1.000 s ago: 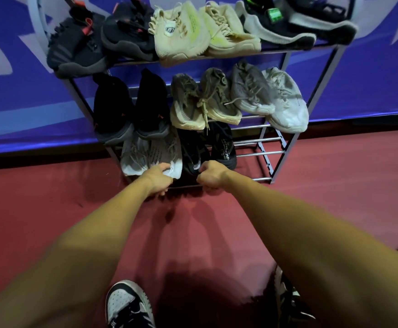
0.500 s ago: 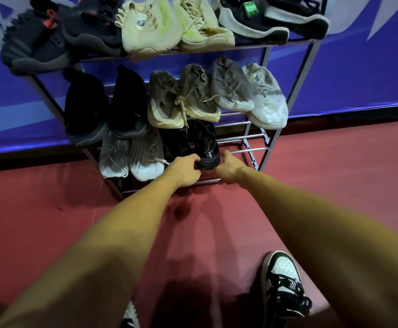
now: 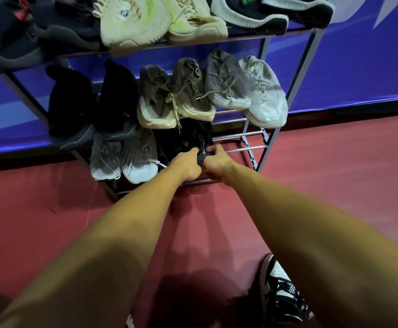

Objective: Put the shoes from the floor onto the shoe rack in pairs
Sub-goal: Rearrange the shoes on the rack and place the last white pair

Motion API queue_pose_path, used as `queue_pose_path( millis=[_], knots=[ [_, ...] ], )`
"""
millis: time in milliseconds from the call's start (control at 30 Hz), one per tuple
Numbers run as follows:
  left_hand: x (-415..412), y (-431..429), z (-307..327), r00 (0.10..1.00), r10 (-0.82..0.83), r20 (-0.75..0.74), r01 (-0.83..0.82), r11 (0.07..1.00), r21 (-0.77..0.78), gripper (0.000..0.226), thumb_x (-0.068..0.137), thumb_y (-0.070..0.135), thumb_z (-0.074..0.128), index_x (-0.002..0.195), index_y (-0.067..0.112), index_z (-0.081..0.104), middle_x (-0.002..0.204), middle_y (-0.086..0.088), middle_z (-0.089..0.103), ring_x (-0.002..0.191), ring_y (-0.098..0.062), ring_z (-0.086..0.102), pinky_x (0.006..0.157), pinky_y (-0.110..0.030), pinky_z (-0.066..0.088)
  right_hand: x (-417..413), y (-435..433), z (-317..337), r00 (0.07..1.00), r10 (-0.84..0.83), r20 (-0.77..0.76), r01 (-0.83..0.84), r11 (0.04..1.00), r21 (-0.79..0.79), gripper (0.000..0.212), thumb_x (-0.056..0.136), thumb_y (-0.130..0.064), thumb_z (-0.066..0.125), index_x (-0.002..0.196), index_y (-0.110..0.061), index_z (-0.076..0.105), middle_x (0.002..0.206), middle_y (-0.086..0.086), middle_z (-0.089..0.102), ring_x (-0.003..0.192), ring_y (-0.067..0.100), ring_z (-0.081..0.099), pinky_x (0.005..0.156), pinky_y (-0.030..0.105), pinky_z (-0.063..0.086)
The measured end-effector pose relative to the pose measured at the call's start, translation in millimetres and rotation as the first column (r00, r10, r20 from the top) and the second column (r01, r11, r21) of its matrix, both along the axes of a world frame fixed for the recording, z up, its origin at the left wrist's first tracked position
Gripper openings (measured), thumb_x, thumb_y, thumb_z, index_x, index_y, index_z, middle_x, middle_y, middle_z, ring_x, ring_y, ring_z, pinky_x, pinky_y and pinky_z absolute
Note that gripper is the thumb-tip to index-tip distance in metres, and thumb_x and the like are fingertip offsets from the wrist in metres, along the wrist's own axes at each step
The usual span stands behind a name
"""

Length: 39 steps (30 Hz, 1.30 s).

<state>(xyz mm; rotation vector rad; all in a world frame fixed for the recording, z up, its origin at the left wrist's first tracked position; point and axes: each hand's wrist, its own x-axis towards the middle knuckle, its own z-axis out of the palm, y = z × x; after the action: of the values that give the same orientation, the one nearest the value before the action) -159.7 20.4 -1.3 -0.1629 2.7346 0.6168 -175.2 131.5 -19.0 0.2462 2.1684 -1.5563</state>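
— Where do the grips stand?

— I have both at the bottom shelf of the shoe rack [image 3: 268, 149]. The left grip [image 3: 188, 165] and the right grip [image 3: 216, 162] curl round the near end of one black shoe [image 3: 200, 136], one on each side, almost touching.

— And the shoe itself?

— It lies on the bottom rails, white lettering up, with a second black shoe [image 3: 169, 145] just left of it. A white pair [image 3: 124, 159] lies further left on that shelf, and a tan pair [image 3: 174, 95] sits on the shelf above.

— Anything on the floor?

— I see a black-and-white sneaker [image 3: 280, 287] on the red floor [image 3: 335, 185], well apart from the rack, beside the right forearm.
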Motion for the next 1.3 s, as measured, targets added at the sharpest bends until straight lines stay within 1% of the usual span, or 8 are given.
queue_pose_path(
  millis=[167, 267, 533, 767, 933, 1100, 1233, 1300],
  knots=[
    [19, -3, 13, 0.995, -0.069, -0.068, 0.068, 0.998, -0.020, 0.075, 0.079, 0.005, 0.045, 0.149, 0.028, 0.033, 0.118, -0.007, 0.063, 0.108, -0.031, 0.058, 0.095, -0.040, 0.049, 16, 14, 22, 0.997, -0.046, -0.054, 0.043, 0.997, -0.058, 0.051, 0.062, -0.022, 0.073, 0.106, -0.020, 0.047, 0.089, 0.003, 0.061, 0.070, 0.016, 0.053, 0.072, 0.031, 0.046],
    [32, 1, 33, 0.988, -0.103, -0.119, 0.101, 0.995, -0.022, 0.078, 0.075, 0.002, 0.045, 0.148, 0.028, 0.035, 0.112, -0.001, 0.063, 0.107, -0.027, 0.058, 0.097, -0.039, 0.048, 26, 21, 34, 0.996, -0.072, -0.059, 0.067, 0.994, -0.088, 0.049, 0.053, -0.023, 0.069, 0.096, -0.024, 0.045, 0.086, 0.004, 0.060, 0.072, 0.020, 0.053, 0.070, 0.035, 0.045],
    [67, 11, 92, 0.945, -0.310, -0.107, 0.280, 0.932, -0.231, 0.084, 0.082, 0.012, 0.052, 0.154, 0.022, 0.011, 0.131, -0.016, 0.056, 0.116, -0.036, 0.056, 0.095, -0.044, 0.048, 54, 47, 107, 0.983, 0.056, -0.173, -0.034, 0.991, 0.129, 0.028, 0.082, -0.002, 0.058, 0.100, -0.018, 0.043, 0.061, 0.007, 0.048, 0.043, 0.017, 0.039, 0.032, 0.015, 0.026],
    [80, 7, 155, 0.895, -0.431, -0.116, 0.371, 0.863, -0.344, 0.052, 0.085, 0.017, 0.060, 0.134, 0.014, 0.043, 0.124, -0.013, 0.060, 0.110, -0.032, 0.057, 0.078, -0.030, 0.040, 60, 54, 168, 0.919, 0.385, -0.079, -0.312, 0.837, 0.449, 0.055, 0.077, 0.005, 0.073, 0.112, -0.024, 0.042, 0.067, 0.005, 0.046, 0.051, 0.014, 0.042, 0.042, 0.019, 0.035],
    [93, -1, 182, 0.895, -0.431, -0.112, 0.373, 0.862, -0.342, 0.051, 0.080, 0.031, 0.072, 0.123, 0.015, 0.051, 0.115, -0.006, 0.061, 0.101, -0.024, 0.057, 0.077, -0.028, 0.042, 72, 59, 206, 0.878, 0.476, 0.045, -0.444, 0.775, 0.450, 0.040, 0.080, -0.007, 0.075, 0.102, -0.029, 0.050, 0.066, 0.001, 0.039, 0.055, 0.013, 0.032, 0.056, 0.023, 0.033],
    [99, -13, 169, 0.914, -0.385, -0.127, 0.345, 0.903, -0.256, 0.057, 0.075, 0.021, 0.076, 0.117, 0.012, 0.040, 0.103, -0.004, 0.059, 0.086, -0.022, 0.054, 0.070, -0.031, 0.044, 74, 51, 201, 0.855, 0.519, -0.024, -0.461, 0.779, 0.424, 0.027, 0.084, -0.040, 0.074, 0.084, -0.028, 0.050, 0.072, -0.003, 0.041, 0.060, 0.014, 0.035, 0.061, 0.026, 0.037],
    [92, -27, 164, 0.930, -0.314, -0.193, 0.277, 0.941, -0.194, 0.062, 0.080, 0.023, 0.069, 0.131, 0.014, 0.033, 0.105, -0.011, 0.061, 0.092, -0.028, 0.060, 0.078, -0.036, 0.049, 75, 42, 199, 0.802, 0.589, -0.101, -0.491, 0.746, 0.451, 0.017, 0.087, -0.033, 0.071, 0.089, -0.027, 0.054, 0.067, -0.003, 0.040, 0.052, 0.011, 0.035, 0.049, 0.021, 0.031],
    [90, -30, 163, 0.915, -0.351, -0.198, 0.309, 0.927, -0.214, 0.056, 0.083, 0.028, 0.066, 0.133, 0.018, 0.042, 0.109, -0.008, 0.061, 0.098, -0.027, 0.059, 0.082, -0.033, 0.047, 75, 35, 204, 0.755, 0.628, -0.188, -0.475, 0.722, 0.503, 0.011, 0.086, -0.027, 0.070, 0.088, -0.026, 0.060, 0.070, -0.003, 0.048, 0.053, 0.010, 0.044, 0.049, 0.022, 0.039]
  ],
)
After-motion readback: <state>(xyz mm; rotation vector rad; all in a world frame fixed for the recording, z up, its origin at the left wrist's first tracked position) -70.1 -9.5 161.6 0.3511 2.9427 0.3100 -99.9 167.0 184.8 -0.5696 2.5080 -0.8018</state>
